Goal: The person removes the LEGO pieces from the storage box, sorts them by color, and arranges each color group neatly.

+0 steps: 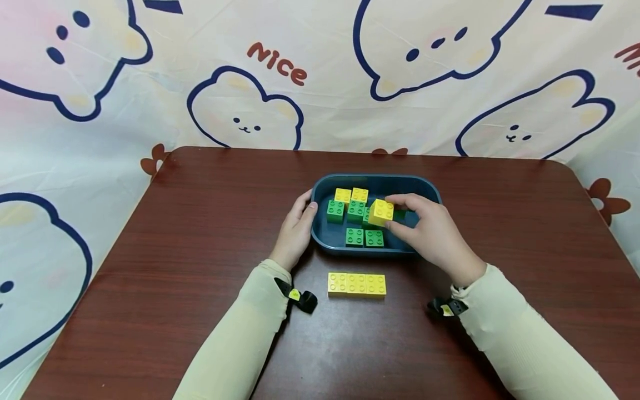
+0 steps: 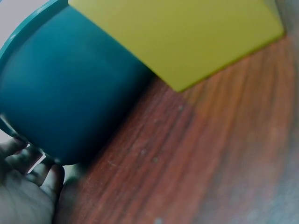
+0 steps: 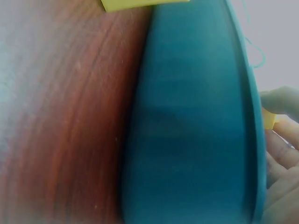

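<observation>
A blue tray with raised walls holds several green blocks and two yellow blocks at its back. My left hand grips the tray's left end, thumb near the rim, and its fingertips show against the outer wall in the left wrist view. Over the right part of the tray, my right hand pinches a yellow block between thumb and fingers. That block overlaps a green one in the head view. In the right wrist view the tray's wall hides most of the pinched block.
In front of the tray, three yellow blocks stand side by side in a row on the brown wooden table. A printed cloth hangs behind the table's far edge. Each wrist wears a black strap with a small camera.
</observation>
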Action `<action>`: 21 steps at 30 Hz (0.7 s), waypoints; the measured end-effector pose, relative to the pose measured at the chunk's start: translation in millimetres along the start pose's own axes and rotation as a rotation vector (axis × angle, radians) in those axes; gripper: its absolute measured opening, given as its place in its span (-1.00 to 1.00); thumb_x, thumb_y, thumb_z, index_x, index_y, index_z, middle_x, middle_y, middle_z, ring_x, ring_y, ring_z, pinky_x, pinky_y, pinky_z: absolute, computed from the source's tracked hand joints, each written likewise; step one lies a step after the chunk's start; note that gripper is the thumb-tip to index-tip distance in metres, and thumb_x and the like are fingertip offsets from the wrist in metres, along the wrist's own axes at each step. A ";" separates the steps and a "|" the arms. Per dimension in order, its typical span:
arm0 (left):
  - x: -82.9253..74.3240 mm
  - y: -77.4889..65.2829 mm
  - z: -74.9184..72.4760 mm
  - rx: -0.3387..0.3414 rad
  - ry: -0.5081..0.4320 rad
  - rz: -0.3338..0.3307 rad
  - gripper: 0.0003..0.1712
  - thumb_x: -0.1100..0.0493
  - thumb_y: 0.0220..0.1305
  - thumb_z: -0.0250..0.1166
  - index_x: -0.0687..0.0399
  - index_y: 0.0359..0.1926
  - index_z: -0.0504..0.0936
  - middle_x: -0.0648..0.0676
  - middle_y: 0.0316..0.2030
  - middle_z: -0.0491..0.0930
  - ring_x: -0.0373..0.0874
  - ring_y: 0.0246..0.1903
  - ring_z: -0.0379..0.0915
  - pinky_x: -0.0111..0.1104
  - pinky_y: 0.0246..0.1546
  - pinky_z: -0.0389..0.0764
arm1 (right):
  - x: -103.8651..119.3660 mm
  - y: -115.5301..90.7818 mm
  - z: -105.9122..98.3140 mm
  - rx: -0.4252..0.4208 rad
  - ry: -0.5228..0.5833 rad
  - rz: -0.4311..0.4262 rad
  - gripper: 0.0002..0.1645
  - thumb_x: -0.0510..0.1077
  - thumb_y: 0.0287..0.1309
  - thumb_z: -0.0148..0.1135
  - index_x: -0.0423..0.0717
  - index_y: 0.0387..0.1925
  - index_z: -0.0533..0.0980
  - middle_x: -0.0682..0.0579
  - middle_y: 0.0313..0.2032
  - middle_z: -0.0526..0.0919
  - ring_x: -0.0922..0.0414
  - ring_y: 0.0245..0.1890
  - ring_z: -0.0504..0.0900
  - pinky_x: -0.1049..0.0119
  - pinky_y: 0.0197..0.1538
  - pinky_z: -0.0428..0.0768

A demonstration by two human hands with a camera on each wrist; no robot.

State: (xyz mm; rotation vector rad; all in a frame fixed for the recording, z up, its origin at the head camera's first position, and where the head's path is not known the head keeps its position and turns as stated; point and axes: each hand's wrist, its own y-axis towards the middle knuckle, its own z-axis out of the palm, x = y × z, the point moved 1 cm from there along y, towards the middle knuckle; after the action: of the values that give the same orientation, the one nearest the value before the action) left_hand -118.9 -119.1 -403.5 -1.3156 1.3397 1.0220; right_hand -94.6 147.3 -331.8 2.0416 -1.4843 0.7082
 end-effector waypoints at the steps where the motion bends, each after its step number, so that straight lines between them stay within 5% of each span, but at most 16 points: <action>1: -0.1 0.2 0.2 0.000 -0.001 0.001 -0.47 -0.11 0.59 -0.06 -0.24 0.48 0.29 -0.17 0.42 0.29 -0.25 0.41 0.12 -0.08 0.42 0.15 | 0.2 -2.4 0.0 -0.008 -0.001 -0.004 -0.45 -0.16 0.22 0.41 -0.06 0.24 0.53 -0.06 0.12 0.61 -0.05 0.11 0.54 -0.10 0.14 0.56; 21: 0.2 0.7 1.1 0.003 -0.005 0.004 -0.47 -0.12 0.59 -0.06 -0.24 0.48 0.29 -0.17 0.42 0.29 -0.25 0.41 0.13 -0.08 0.42 0.17 | 5.8 -43.9 -1.9 -0.032 0.006 -0.093 -0.46 -0.20 0.17 0.45 -0.03 0.20 0.56 0.01 0.13 0.63 0.03 0.06 0.58 -0.05 0.04 0.64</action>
State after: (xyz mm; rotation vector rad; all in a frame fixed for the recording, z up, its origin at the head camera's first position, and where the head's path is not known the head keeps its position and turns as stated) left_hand -119.5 -118.0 -403.9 -1.3086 1.3401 1.0247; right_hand -51.2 156.4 -330.9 2.0676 -1.3781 0.6490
